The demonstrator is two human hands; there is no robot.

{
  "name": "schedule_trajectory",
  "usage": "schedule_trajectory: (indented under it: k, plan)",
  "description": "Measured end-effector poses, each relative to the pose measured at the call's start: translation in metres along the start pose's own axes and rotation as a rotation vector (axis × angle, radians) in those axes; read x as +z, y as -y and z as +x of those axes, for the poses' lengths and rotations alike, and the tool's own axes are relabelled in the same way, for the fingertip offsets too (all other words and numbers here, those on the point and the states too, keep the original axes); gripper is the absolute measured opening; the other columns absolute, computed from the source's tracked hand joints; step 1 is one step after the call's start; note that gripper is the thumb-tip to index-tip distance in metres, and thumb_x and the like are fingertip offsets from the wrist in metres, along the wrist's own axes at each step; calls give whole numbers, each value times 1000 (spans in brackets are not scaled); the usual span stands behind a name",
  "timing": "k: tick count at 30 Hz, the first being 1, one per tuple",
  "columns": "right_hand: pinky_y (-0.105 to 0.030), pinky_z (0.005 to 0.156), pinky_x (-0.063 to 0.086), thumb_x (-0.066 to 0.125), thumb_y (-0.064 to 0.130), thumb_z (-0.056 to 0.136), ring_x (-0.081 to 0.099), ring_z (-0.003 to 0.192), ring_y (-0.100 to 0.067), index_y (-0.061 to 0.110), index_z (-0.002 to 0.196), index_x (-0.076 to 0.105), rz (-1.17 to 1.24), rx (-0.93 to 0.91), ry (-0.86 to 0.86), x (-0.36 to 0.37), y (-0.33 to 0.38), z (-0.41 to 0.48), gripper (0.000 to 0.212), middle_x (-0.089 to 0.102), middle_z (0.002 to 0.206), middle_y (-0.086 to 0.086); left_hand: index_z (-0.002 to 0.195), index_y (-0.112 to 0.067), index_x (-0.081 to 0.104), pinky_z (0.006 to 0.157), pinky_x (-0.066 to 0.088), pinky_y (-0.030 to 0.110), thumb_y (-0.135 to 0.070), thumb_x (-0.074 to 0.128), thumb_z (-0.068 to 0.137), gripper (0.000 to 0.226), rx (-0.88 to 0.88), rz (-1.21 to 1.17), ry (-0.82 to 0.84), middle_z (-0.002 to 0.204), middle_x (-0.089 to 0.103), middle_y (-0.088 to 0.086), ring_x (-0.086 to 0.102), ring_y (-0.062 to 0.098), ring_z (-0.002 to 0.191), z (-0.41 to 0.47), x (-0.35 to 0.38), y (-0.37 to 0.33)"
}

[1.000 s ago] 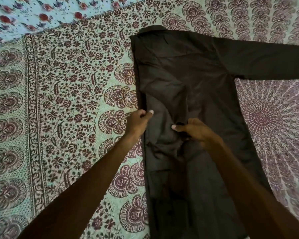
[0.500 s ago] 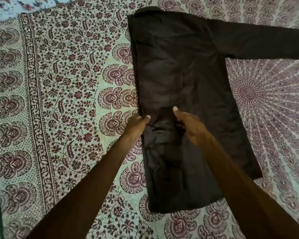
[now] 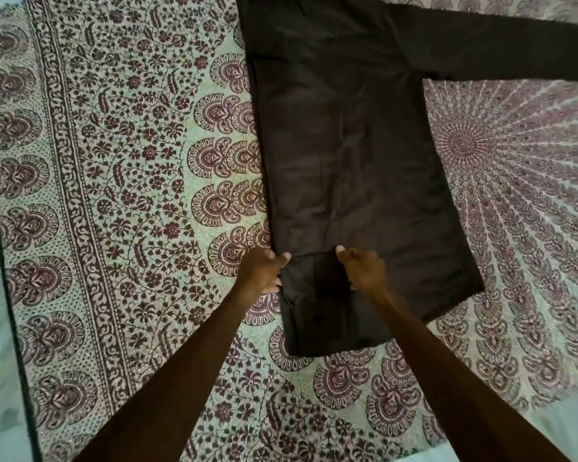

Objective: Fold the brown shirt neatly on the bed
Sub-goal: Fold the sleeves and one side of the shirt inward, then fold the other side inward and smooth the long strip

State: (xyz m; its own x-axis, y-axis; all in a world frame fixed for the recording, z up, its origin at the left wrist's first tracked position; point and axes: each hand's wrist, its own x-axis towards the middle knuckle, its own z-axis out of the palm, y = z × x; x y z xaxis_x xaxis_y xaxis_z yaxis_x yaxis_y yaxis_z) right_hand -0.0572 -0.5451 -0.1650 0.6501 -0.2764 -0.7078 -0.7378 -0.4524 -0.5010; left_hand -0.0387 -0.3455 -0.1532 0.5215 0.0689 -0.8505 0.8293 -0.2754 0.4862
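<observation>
Head view: both hands on brown shirt (image 3: 347,145), low on its left side.
Shirt lies flat on the bed's patterned sheet (image 3: 114,195), one sleeve (image 3: 514,51) stretched right. Left hand (image 3: 262,273) pinches the left edge; right hand (image 3: 364,270), fingers curled, grips a folded-in panel just beside it.

The brown shirt (image 3: 347,145) lies flat on the printed bedsheet (image 3: 114,161), a low layer that a hand could pass over. Wide bare sheet lies open to its left, as far as the dark bed edge (image 3: 17,328). On the right, the outstretched sleeve (image 3: 498,51) crosses the far side, with open sheet nearer than it. The left hand (image 3: 261,271) and right hand (image 3: 364,270) grip the shirt's near part, and their forearms fill the near middle.
</observation>
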Motion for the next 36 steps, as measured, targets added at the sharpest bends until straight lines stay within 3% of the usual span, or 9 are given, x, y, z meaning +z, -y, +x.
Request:
schedule_trajectory:
  k: [5,9,11,13,16,19,25,30,36]
  plan:
    - [-36,83,49,56,56,89,64,101,-36,19,95,70,-316,-73,-161,1,0,-20,40,70,103,-14,68,-13,60,70,58,41,-54,70,76,42,182,469,-131,70,71,7,71,27,69,-11,1,12]
    - [-38,76,47,62,49,88,63,97,-34,18,104,56,-394,-153,-344,1,-1,-37,35,62,108,-9,108,-16,50,78,48,37,-39,75,76,47,525,820,-422,111,57,7,59,26,98,-26,7,13]
    - [-38,74,49,67,37,87,59,99,-31,18,110,55,-428,-368,-417,1,-4,-40,31,56,112,-7,131,-20,43,95,44,39,-40,67,79,60,805,931,-406,134,45,5,48,25,119,-27,9,10]
    - [-46,86,50,66,30,86,52,111,-32,18,126,55,-578,-599,-409,3,-5,-32,43,53,126,-9,149,-23,26,113,26,47,-56,55,79,83,933,1103,-267,155,26,4,26,27,142,-16,9,6]
    - [-53,114,25,52,47,92,17,147,-34,21,153,22,-807,-624,-211,5,-6,-11,73,18,162,-4,154,-23,-2,118,8,52,-64,70,67,120,825,1335,-99,163,-5,2,-2,25,150,7,7,3]
    - [-60,117,4,38,67,90,-7,150,-34,30,155,-4,-918,-551,-105,5,-18,1,85,-7,164,2,153,-19,-12,117,12,56,-70,73,58,137,716,1408,-94,162,-17,1,-7,21,150,15,5,6]
    - [-60,118,-2,45,73,82,-15,148,-34,25,155,-4,-998,-577,-144,-7,-4,5,100,-13,163,-3,152,-16,-14,117,5,59,-73,75,51,147,673,1484,-118,161,-18,8,-12,32,149,7,11,2]
    - [-63,116,-2,45,84,72,-15,148,-37,32,153,-11,-1019,-530,-39,-17,0,16,111,-17,162,-4,152,-20,-17,117,4,61,-74,76,45,151,642,1476,-75,160,-23,7,-15,31,148,0,3,6]
    - [-60,118,8,58,71,77,-13,149,-33,28,154,-11,-967,-571,112,-30,1,4,112,-19,161,-7,153,-23,-8,117,3,57,-63,80,55,138,524,1414,-7,161,-13,7,-7,34,149,-21,14,2]
